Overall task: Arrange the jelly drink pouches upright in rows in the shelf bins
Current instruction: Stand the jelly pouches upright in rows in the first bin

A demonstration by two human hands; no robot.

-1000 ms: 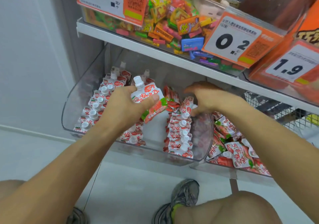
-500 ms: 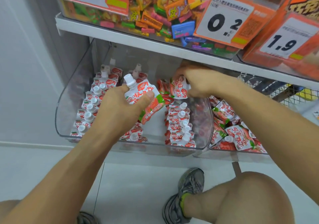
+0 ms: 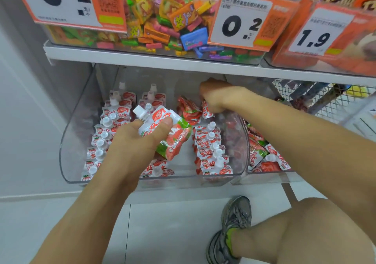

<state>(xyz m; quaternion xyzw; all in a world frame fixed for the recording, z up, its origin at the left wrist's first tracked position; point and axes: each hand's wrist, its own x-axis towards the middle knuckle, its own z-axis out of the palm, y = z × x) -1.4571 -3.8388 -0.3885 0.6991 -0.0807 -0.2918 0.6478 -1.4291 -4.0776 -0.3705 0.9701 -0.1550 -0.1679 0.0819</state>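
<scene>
Nearest me, my left hand (image 3: 138, 141) grips a strawberry jelly pouch (image 3: 162, 129), thumb pressed across its printed face; the pouch lies tilted, its white cap up and to the left, its long axis running down to the right, so it is not yet upright; it hangs over the middle of the clear bin (image 3: 77, 121). Directly below and beyond it I judge the middle row (image 3: 156, 168) to be the thin one, with a few pouches at the front and a couple at the back; the left row (image 3: 101, 141) and the right row (image 3: 209, 149) stand capped and packed. So the next move turns on rotating the cap to point straight up before lowering; the left hand is plainly the nearer one for that gap. Farther back, my right hand (image 3: 215, 96) curls round a pouch at the rear of the right row, fingers partly hidden; beyond the bin's wall, loose pouches (image 3: 262, 153) lie jumbled in the neighbouring bin.
</scene>
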